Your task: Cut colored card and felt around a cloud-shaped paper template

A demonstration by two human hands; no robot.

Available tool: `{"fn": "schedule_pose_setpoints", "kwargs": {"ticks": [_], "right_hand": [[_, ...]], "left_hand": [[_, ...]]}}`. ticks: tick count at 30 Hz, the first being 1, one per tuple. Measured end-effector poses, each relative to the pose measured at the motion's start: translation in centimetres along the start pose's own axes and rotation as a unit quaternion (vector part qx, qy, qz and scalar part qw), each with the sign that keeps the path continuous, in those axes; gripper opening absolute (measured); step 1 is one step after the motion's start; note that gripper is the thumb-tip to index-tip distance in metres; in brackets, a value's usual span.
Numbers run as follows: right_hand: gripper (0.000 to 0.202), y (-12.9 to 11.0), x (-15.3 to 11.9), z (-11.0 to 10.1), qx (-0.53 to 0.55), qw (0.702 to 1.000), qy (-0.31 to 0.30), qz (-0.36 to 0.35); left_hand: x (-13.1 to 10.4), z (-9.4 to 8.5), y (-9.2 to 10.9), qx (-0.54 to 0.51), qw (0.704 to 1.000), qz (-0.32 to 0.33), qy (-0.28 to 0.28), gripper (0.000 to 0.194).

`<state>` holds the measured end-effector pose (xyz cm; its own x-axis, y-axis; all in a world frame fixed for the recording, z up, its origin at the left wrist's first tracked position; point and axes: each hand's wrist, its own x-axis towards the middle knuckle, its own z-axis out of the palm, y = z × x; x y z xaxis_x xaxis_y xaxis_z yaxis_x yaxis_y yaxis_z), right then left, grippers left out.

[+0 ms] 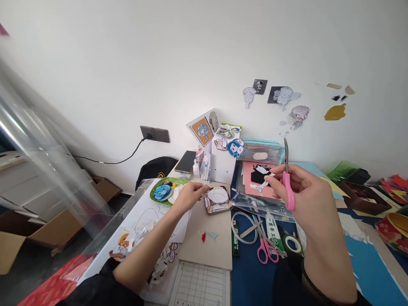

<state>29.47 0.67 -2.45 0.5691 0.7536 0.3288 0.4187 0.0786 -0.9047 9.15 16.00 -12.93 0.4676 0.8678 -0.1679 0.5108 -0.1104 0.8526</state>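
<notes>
My right hand is raised on the right, closed round pink-handled scissors whose dark blades point up. Its thumb and fingertip come together in front of the black and white paper pieces lying behind; whether they also pinch paper cannot be told. My left hand reaches to the upper left edge of a small square tin tray with a printed pattern. Its fingertips are pinched together at that corner, and what is between them is too small to make out. A white oval cutout rests in the tray.
Left of the tray, a green dish holds blue paper pieces. Red and light-blue scraps lie on the beige board. A second pink pair of scissors, glue tube and black tape roll lie on the right. A phone stands behind.
</notes>
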Motion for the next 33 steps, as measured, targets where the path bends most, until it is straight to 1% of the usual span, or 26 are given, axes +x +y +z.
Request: {"fn": "schedule_pose_setpoints", "kwargs": {"ticks": [5,9,14,17,21,23,27,33], "right_hand": [[0.017,0.2,0.1,-0.3,0.006,1.000,-0.004,0.022],[0.015,0.2,0.2,-0.6,-0.005,1.000,-0.006,0.024],[0.015,0.1,0.3,-0.6,-0.015,1.000,-0.009,0.018],[0.015,0.0,0.3,-0.6,-0.013,1.000,-0.007,0.026],[0.016,-0.1,0.3,-0.6,-0.004,0.999,-0.009,0.038],[0.016,-0.1,0.3,-0.5,-0.008,0.999,-0.008,0.040],[0.016,-0.1,0.4,-0.2,-0.013,0.999,-0.008,0.035],[0.013,-0.1,0.5,-0.2,-0.031,0.999,-0.016,0.025]], "left_hand": [[0.4,-0.4,-0.4,-0.009,0.999,-0.022,-0.044,0.028],[0.4,-0.7,-0.5,-0.023,0.998,-0.035,-0.045,0.027],[0.0,-1.1,-0.3,-0.041,0.998,-0.032,-0.041,0.026],[0.4,-1.2,-0.6,-0.046,0.999,-0.021,-0.017,0.026],[1.1,-1.4,-1.3,-0.030,0.998,-0.008,0.050,0.027],[1.2,-1.5,-1.7,-0.014,0.997,-0.007,0.072,0.027],[1.3,-1.5,-2.2,0.021,0.997,-0.002,0.079,0.025],[1.6,-0.4,-2.4,0.113,0.991,-0.010,0.078,0.026]]}}
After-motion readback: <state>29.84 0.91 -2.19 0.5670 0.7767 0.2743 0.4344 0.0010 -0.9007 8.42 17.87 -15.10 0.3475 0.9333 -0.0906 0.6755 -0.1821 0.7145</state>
